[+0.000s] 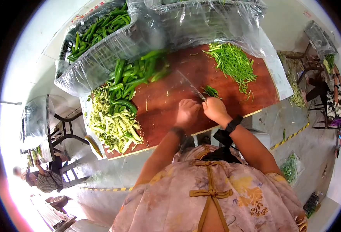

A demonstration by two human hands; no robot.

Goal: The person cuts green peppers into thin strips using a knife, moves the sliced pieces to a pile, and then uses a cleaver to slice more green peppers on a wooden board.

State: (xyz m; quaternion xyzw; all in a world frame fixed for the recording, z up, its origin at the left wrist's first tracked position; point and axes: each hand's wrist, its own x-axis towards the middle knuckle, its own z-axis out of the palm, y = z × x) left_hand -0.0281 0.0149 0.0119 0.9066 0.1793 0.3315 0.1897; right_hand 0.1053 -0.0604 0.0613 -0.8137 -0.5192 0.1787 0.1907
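My right hand is closed around the handle of a knife, whose blade points away to the upper left over the red-brown board. Just beside it, my left hand rests low over the board, its fingers curled and blurred; what it holds, if anything, is hidden. A small bunch of cut green strips lies just beyond the right hand. Whole green peppers are heaped at the board's left, above a pile of pale pepper cores. Shredded green strips lie at the upper right.
Plastic-lined crates stand behind the board, one with green peppers, another beside it. Yellow-black tape marks the floor. Other people are at the far left and far right. A bag of greens lies on the floor.
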